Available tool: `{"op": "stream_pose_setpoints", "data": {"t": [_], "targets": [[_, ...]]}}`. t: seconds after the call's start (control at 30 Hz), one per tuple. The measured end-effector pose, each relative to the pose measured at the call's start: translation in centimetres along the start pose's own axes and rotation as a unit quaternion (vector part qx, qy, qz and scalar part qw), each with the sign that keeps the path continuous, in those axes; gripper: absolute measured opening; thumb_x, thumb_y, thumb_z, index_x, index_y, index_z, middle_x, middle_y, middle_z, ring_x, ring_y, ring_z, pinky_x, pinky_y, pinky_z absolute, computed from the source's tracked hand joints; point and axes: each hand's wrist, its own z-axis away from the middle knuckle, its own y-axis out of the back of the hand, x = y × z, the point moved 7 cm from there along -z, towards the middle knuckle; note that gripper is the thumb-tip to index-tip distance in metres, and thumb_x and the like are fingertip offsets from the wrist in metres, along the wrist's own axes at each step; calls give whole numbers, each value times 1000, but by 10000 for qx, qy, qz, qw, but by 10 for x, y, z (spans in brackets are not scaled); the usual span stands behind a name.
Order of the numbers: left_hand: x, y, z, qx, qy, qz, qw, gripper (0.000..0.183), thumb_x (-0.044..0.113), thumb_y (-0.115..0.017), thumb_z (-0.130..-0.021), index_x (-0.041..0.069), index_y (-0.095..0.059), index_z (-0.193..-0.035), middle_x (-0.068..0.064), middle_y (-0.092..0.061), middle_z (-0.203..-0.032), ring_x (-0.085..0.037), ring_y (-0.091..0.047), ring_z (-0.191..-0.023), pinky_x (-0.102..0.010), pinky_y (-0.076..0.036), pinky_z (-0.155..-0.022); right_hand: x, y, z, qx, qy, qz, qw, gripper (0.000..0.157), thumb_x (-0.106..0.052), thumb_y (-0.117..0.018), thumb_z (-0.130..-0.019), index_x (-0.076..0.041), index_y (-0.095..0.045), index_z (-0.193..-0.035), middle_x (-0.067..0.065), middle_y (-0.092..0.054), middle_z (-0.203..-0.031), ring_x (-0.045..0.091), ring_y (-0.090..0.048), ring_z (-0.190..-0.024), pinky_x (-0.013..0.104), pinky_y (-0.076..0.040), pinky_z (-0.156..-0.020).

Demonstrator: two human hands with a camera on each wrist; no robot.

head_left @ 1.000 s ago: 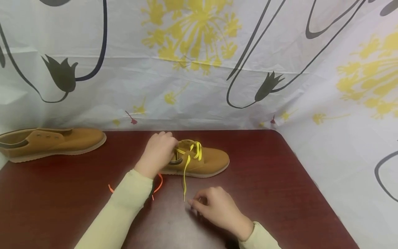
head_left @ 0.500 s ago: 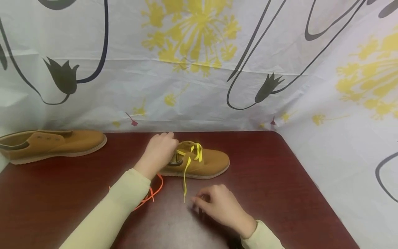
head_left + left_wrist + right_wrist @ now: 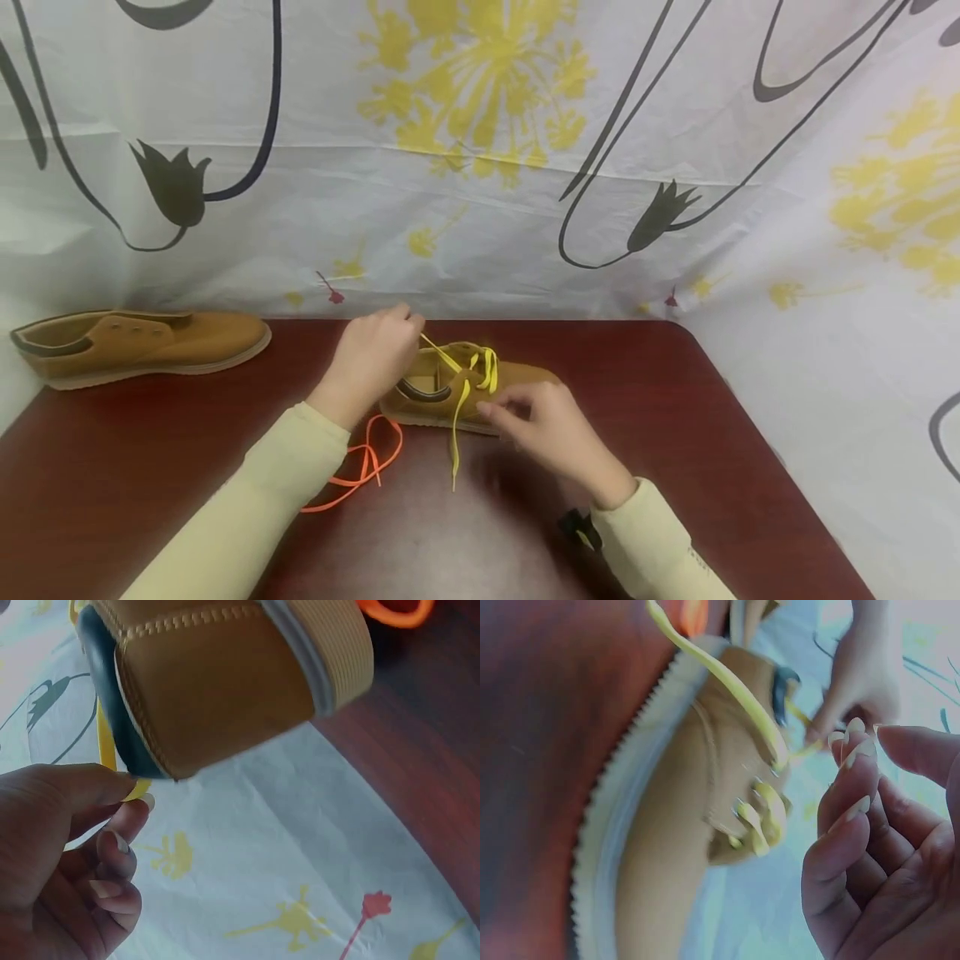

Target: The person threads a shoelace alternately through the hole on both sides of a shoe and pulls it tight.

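A tan shoe (image 3: 427,410) lies at the middle of the table, toe to the right, a yellow shoelace (image 3: 459,425) threaded through its front eyelets. My left hand (image 3: 371,350) pinches one lace end between thumb and forefinger and draws it taut above the shoe's opening. In the left wrist view the pinched lace (image 3: 106,735) runs up beside the shoe's heel (image 3: 217,690). The other lace end hangs down the near side onto the table. My right hand (image 3: 551,425) hovers by the shoe's near side, fingers loosely bent, holding nothing; the right wrist view shows it beside the eyelets.
A second tan shoe (image 3: 217,337), unlaced, stands at the table's back left. An orange shoelace (image 3: 367,475) lies looped by my left sleeve (image 3: 300,454). Behind the table (image 3: 720,467) hangs a white patterned cloth (image 3: 480,250).
My left hand has moved slightly left, pulling the yellow lace taut. My right hand has moved up and right, close to the shoe. More of the orange shoelace shows.
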Motion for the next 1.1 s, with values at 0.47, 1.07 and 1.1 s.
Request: {"op": "stream_pose_setpoints", "data": {"t": [0.47, 1.07, 1.1], "targets": [[-32, -5, 6, -800, 955, 48, 9922, 24, -6, -62, -85, 6, -63, -64, -11, -62, -58, -30, -58, -49, -47, -50, -45, 18, 8, -45, 604, -8, -333, 9976, 13, -30, -70, -96, -21, -77, -102, -3, -75, -86, 14, -60, -62, 27, -51, -59], [-10, 3, 7, 402, 785, 2401, 9667, 12, 5, -75, -89, 7, -79, -100, -8, -79, -96, -23, -76, -86, -39, -61, -77, 32, -2, -68, 774, 271, -54, 9966, 24, -21, -70, -96, -13, -75, -119, 5, -76, -112, 17, -72, -87, 32, -56, -77], [-6, 3, 7, 453, 737, 2499, 9644, 13, 4, -75, -89, 8, -80, -100, -7, -79, -96, -22, -76, -87, -37, -61, -78, 32, -3, -69, 807, 280, -64, 9963, 23, -21, -70, -96, -13, -75, -117, 5, -76, -111, 17, -72, -86, 31, -57, -76]]}}
